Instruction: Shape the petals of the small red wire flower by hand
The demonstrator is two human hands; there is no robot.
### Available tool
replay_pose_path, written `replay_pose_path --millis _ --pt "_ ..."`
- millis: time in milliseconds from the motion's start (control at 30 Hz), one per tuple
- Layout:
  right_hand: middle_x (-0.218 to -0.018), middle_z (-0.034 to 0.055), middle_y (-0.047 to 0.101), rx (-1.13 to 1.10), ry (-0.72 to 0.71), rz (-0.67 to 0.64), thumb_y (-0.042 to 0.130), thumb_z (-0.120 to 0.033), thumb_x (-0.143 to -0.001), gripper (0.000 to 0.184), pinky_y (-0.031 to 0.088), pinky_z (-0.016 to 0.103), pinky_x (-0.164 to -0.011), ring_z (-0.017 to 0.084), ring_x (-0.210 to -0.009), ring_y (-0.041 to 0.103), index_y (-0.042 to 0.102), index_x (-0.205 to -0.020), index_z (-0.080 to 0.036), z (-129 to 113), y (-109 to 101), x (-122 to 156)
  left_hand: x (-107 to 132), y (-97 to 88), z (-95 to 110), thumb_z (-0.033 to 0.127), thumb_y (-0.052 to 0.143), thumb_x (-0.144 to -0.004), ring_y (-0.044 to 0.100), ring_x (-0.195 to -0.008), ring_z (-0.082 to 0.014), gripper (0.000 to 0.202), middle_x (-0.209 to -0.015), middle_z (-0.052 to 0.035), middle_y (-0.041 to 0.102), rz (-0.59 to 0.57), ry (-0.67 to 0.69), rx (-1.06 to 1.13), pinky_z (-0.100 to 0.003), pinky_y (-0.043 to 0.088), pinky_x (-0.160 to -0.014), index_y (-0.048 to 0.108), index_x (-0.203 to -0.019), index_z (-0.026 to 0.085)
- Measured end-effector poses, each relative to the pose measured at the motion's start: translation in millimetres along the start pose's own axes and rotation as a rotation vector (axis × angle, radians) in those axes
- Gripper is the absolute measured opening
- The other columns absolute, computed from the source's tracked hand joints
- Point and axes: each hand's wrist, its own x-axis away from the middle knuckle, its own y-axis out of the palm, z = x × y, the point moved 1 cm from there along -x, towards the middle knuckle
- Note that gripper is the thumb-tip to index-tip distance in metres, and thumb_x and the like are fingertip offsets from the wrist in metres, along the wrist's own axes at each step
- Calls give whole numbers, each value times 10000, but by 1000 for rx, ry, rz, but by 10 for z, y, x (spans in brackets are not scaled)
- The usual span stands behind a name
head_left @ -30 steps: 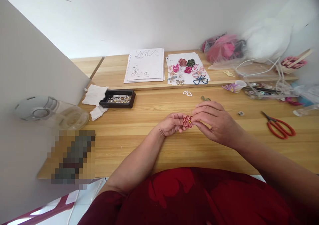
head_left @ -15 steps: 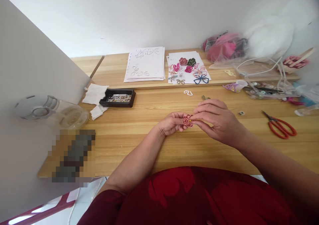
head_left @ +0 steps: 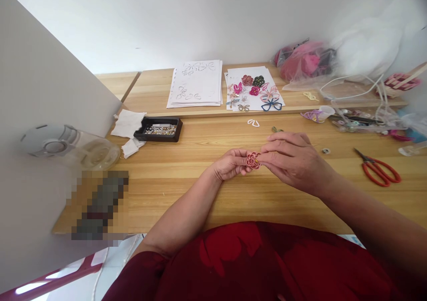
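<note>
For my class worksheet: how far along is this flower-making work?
Done: several finished wire flowers lie on a white sheet. In hand: the left hand and right hand both pinch a small pink wire flower. Left: its yellow centre looks unfinished, though too small to tell.

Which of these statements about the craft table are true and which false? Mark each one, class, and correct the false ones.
1. Both hands hold the pink flower. True.
2. The scissors lie to the left of the hands. False: they lie to the right of the right hand.
3. The black tray sits beyond and to the left of the left hand. True.
4. The finished flowers lie in the black tray. False: they lie on a white sheet on the raised board.
5. The scissor handles are blue. False: they are red.
</note>
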Motion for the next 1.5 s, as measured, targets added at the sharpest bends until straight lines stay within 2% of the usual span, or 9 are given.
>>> replay_pose_path --millis 233,433,800,1033,1500 --pt "-987 17 707 -35 24 43 642 -176 -949 78 420 448 -949 275 -1089 587 702 -963 -223 -8 11 -35 1 3 -3 248 885 -589 604 -526 -75 399 -747 -73 724 -5 35 5 -141 444 -427 722 -907 72" --pt "-920 20 700 -81 59 55 643 -189 -944 83 436 436 -922 269 -1038 594 709 -919 -233 6 25 -71 -6 -5 -13 232 865 -629 602 -540 -74 369 -758 -78 722 -4 44 14 -149 440 -453 716 -926 71" --pt "-899 3 696 -125 116 77 678 -179 -915 64 427 470 -937 271 -1023 574 697 -885 -233 2 52 -61 -8 12 2 196 856 -635 598 -534 -71 334 -743 -73 722 33 55 23 -143 424 -444 720 -911 67" --pt "-875 -3 699 -150 155 95 681 -187 -911 73 418 467 -937 259 -980 581 692 -860 -237 -2 63 -70 -19 -1 -4 239 893 -595 613 -529 -73 368 -742 -80 733 10 73 48 -132 454 -452 733 -884 78" --pt "-853 -5 704 -157 198 93 663 -218 -911 86 415 443 -938 257 -980 598 696 -836 -245 -12 66 -75 -15 16 -2 222 882 -602 613 -532 -73 354 -750 -86 733 8 74 48 -135 460 -455 719 -876 69"
